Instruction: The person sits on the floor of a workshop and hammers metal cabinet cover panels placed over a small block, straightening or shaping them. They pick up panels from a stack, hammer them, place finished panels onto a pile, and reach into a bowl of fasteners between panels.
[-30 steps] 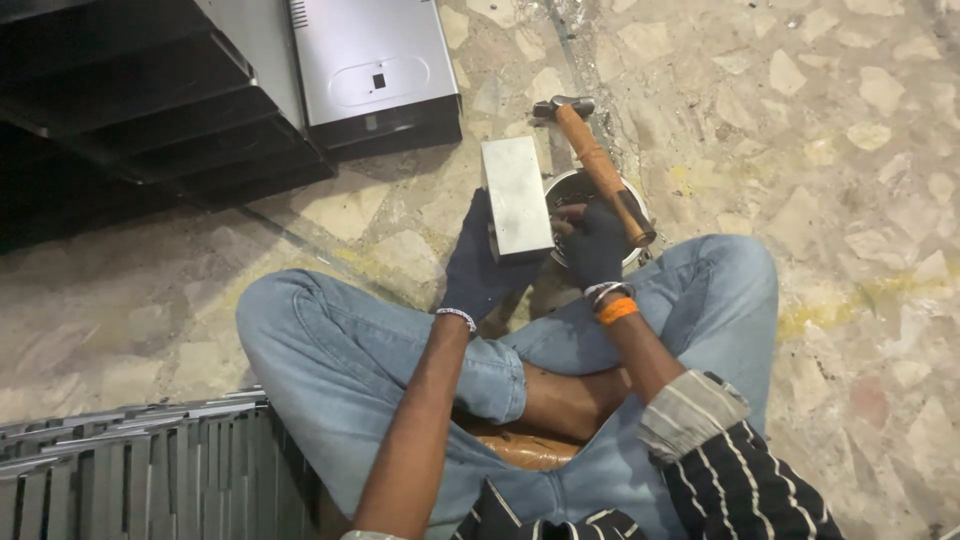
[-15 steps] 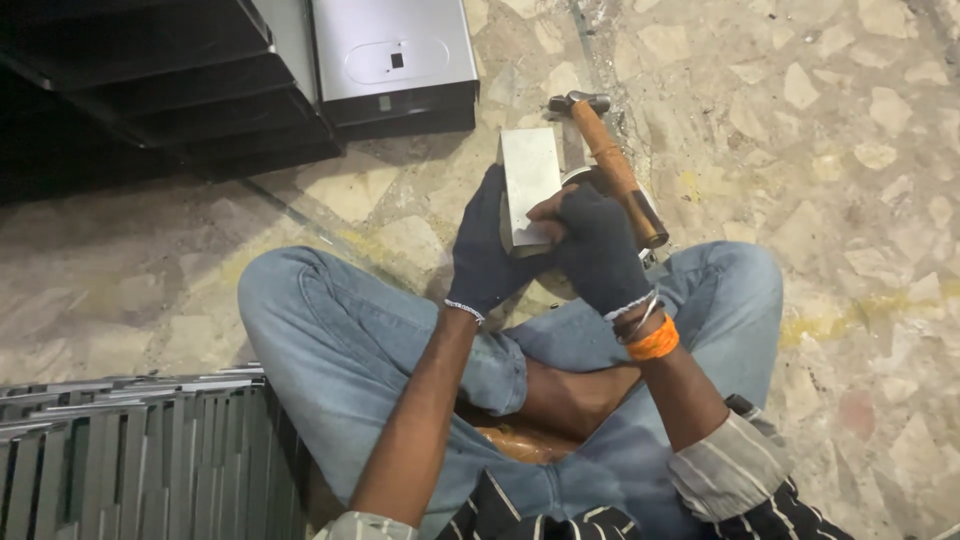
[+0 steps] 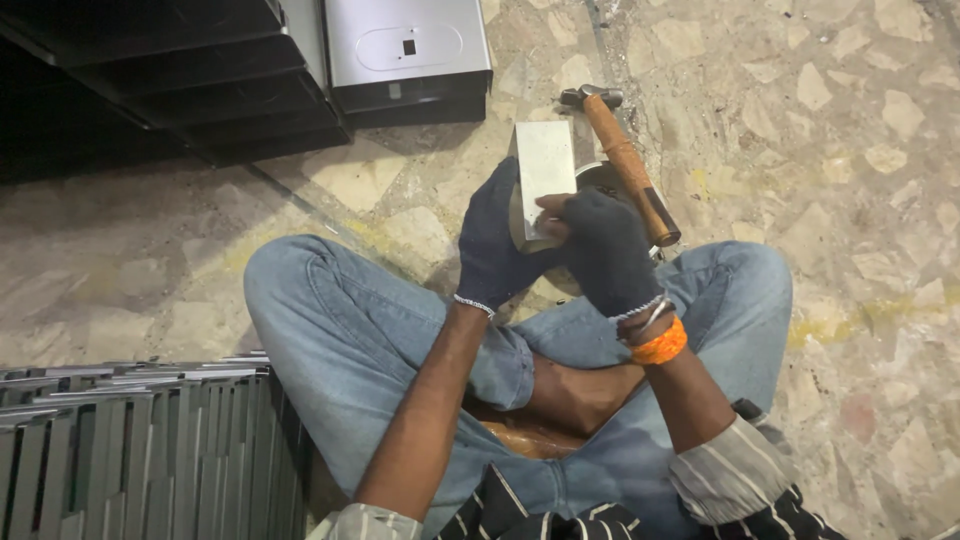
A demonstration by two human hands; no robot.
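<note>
Pale grey metal, a flat rectangular plate (image 3: 545,180), stands on edge between the knees, held over a round dark metal base (image 3: 608,178) on the floor. The left hand (image 3: 495,240), in a dark glove, clamps the plate's lower left edge; the right hand (image 3: 605,250), gloved too, closes over its lower right corner with the fingertips pressed on the face. Both hands are together on the plate.

Against the picture a second ago, the plate sits more upright and the right hand has slid from the hammer's side onto the plate itself, so the work looks to be at a setting or aligning stage, not striking. The wooden-handled hammer (image 3: 625,160) lies on the floor just beside the plate, untouched, its head pointing away from the person. The view has also shifted a little, so the grey box (image 3: 405,50) and the dark shelving (image 3: 170,80) fill more of the top edge. A stack of grey metal strips (image 3: 130,450) lies beside the left thigh on the mottled stone floor (image 3: 850,150).
</note>
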